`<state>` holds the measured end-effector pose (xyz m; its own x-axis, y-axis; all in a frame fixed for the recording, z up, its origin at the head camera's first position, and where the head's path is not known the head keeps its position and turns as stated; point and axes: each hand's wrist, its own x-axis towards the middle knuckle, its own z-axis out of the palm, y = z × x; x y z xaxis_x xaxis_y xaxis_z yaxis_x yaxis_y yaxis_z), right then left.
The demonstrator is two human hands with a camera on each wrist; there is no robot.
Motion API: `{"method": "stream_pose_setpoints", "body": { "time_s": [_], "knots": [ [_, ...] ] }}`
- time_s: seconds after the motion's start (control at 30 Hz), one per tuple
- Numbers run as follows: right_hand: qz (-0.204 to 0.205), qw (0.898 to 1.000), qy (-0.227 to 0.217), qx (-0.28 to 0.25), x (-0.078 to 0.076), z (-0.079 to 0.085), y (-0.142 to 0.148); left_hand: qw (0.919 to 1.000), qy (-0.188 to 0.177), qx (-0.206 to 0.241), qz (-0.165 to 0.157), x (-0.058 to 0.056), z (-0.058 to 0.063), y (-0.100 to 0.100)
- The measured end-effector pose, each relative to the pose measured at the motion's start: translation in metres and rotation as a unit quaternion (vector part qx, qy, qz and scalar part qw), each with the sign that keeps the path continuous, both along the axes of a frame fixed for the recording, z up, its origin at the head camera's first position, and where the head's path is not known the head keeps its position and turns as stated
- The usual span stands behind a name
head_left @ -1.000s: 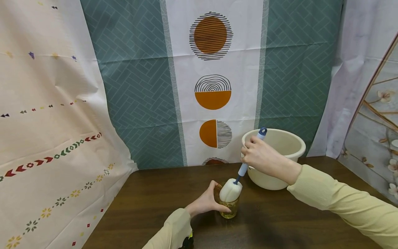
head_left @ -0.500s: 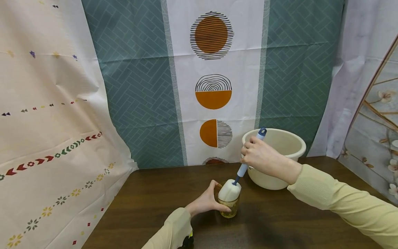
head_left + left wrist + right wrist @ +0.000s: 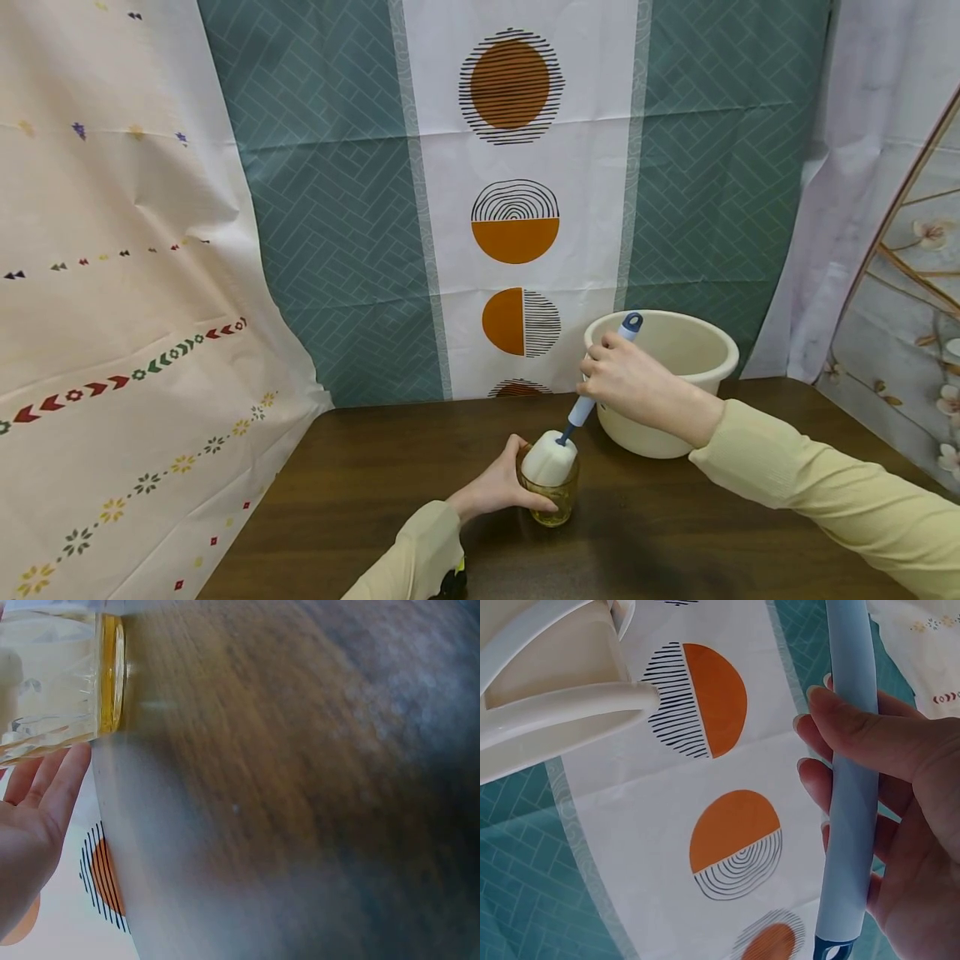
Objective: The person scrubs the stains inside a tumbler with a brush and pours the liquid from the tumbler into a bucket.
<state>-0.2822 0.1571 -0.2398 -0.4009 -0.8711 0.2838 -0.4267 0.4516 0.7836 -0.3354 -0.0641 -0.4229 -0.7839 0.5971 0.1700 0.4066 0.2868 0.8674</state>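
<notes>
In the head view my left hand (image 3: 495, 485) holds an amber drinking glass (image 3: 555, 502) upright on the table, thumb on the near side and fingers around the far side. The left wrist view shows the clear faceted wall and yellow base of the glass (image 3: 56, 682), with fingers (image 3: 64, 784) against it. My right hand (image 3: 637, 385) grips the light-blue handle (image 3: 853, 817) of a sponge cup brush, thumb and fingers wrapped round it. The brush's white sponge head (image 3: 550, 460) sits tilted in the mouth of the glass, its lower end inside.
A cream plastic basin (image 3: 652, 437) stands at the back right, just behind my right hand. The brown wooden table (image 3: 390, 458) meets patterned cloth hangings (image 3: 330, 208) at the back and left. A small black object (image 3: 452, 583) shows by the left sleeve.
The sponge head has shifted a little left and lower in the glass. My right hand and the handle have dipped slightly, while the left hand keeps its place.
</notes>
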Motion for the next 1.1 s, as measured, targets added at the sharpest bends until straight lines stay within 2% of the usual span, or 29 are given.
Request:
{"method": "stream_pose_setpoints", "body": {
  "time_s": [0.33,0.67,1.1],
  "knots": [
    [0.001,1.000,0.010,0.000,-0.0001,-0.0007,-0.0018,1.0000,-0.004,0.004,-0.006,0.0002,0.0005,0.0007],
    [0.005,1.000,0.020,-0.009,-0.0032,0.0006,0.0030,0.9997,0.013,-0.014,0.017,-0.0002,-0.0015,0.0008],
    [-0.003,1.000,0.027,-0.015,-0.0028,0.0002,0.0053,0.9993,0.015,-0.027,0.022,0.0012,-0.0002,0.0007]
  ]
}}
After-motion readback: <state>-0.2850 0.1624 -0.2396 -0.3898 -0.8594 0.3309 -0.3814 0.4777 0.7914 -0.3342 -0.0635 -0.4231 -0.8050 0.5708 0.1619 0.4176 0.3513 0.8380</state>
